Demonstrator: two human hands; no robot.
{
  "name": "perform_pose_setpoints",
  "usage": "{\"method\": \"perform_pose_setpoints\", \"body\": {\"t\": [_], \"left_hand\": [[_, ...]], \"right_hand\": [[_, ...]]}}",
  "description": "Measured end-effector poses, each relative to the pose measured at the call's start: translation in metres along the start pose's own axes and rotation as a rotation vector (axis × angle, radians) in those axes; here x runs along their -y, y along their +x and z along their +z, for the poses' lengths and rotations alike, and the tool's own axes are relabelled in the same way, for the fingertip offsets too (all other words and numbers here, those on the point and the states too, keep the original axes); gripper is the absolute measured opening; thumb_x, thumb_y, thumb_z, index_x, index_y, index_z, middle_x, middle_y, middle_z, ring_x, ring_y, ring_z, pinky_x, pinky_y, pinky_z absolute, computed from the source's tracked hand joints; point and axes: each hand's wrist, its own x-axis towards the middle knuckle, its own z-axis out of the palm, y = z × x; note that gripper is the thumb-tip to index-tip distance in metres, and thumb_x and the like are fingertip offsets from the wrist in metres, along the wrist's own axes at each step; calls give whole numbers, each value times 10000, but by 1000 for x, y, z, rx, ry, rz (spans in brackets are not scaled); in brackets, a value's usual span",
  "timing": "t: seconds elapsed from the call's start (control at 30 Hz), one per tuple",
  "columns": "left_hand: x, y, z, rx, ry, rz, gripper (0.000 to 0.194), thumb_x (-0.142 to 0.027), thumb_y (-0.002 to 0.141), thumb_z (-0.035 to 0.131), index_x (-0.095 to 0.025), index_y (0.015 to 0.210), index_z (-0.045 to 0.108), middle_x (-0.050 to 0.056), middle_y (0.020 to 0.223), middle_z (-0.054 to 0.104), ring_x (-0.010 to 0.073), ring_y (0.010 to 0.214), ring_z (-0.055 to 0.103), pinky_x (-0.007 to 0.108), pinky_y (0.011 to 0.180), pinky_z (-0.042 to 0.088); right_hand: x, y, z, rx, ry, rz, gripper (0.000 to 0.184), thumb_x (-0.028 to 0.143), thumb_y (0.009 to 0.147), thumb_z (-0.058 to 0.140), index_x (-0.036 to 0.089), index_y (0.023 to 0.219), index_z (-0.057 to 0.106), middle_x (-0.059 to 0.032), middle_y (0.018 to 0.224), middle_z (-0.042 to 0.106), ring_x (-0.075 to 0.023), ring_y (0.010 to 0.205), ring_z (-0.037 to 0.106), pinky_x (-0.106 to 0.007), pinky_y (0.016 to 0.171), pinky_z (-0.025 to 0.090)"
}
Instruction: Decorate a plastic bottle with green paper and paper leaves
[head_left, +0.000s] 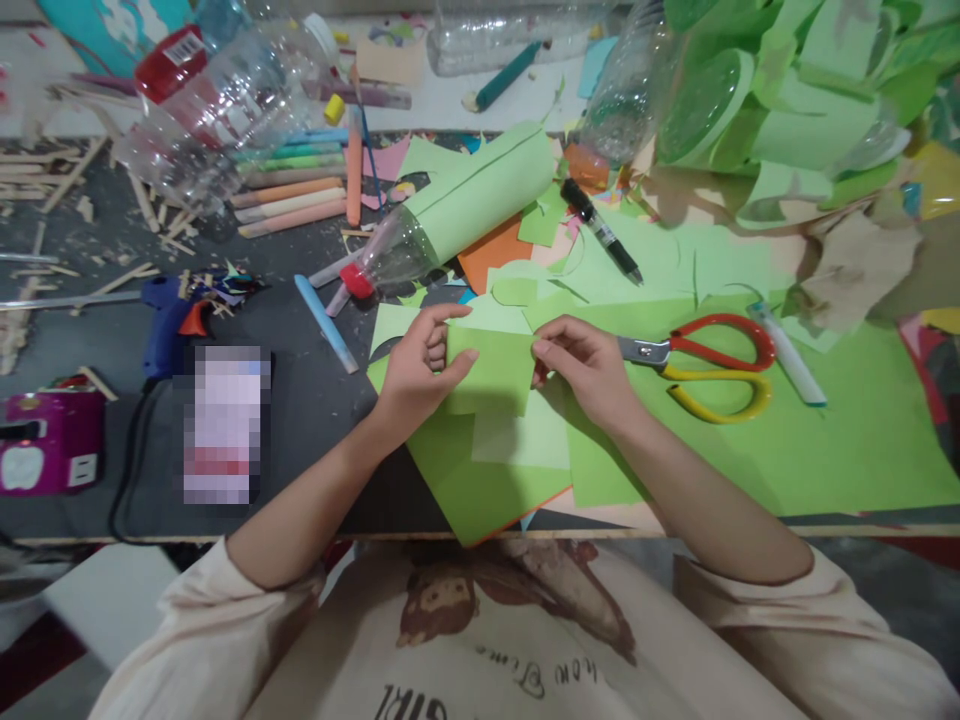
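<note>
A small rectangular piece of light green paper (489, 372) is held up between my hands, over larger green sheets. My left hand (421, 368) has it at the left side, thumb across the front and index finger stretched along the top corner; the other fingers are curled. The paper's right edge is pinched between thumb and fingers of my right hand (581, 362). Beneath lie a paler green piece (517, 440) and a green sheet (480, 505). Right of my right hand lie scissors (651, 352) with one red and one yellow handle.
Beyond my hands lies a plastic bottle wrapped in green paper (487, 195), with a red cap. A black marker (604, 235) and a capped white tool (787, 355) lie rightward. At left are a blue glue gun (163, 325), a blurred phone (225, 425) and a purple box (56, 440).
</note>
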Motion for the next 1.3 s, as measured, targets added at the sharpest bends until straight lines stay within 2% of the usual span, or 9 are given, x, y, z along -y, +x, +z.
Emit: {"method": "perform_pose_setpoints", "body": {"t": [0.1,0.27,0.43,0.57,0.73,0.87,1.3], "left_hand": [[-1,1,0,0,-83,-25,401,-203,729,672,-230,1097,516,-105,589,287,47,450,275,170,445,263],[-3,2,-3,-49,-101,3,414,-208,734,669,-220,1108,492,-81,652,467,48,521,430,160,487,336],[-2,1,-3,-114,-98,61,288,-211,723,672,-216,934,477,-75,642,507,56,570,525,147,521,401],[0,0,-1,-138,-54,119,245,-216,735,669,-214,852,453,-58,710,533,50,605,552,143,541,440],[1,-2,-2,-66,-29,140,137,-245,798,613,-209,886,515,-20,856,588,32,546,512,161,513,456],[0,-3,-2,-25,37,149,43,-231,806,589,-193,805,570,-5,819,611,59,606,543,165,539,462],[-2,-3,-2,-55,160,169,87,-184,818,580,-188,825,667,29,875,663,85,665,561,191,582,464]], "right_hand": [[-1,0,0,-15,12,-24,324,490,705,766,208,676,609,61,483,576,-87,434,556,-224,459,490],[-4,3,-3,-95,-8,-100,334,491,707,767,210,664,591,77,491,544,-77,416,546,-214,441,479],[-5,5,-5,-134,-55,-119,353,516,701,761,214,659,583,81,491,514,-74,411,523,-215,429,465],[-5,6,-5,-139,-48,-110,377,542,683,766,219,656,574,86,487,489,-73,407,505,-213,415,452],[-6,8,-8,-187,-41,-139,385,562,673,767,231,663,570,89,500,452,-69,405,487,-214,407,438],[-7,7,-9,-224,-88,-166,387,578,693,743,238,677,559,85,509,438,-74,411,482,-226,406,443],[-4,5,-8,-239,-113,-190,386,574,691,750,232,668,573,85,496,456,-80,409,495,-231,418,451]]}}
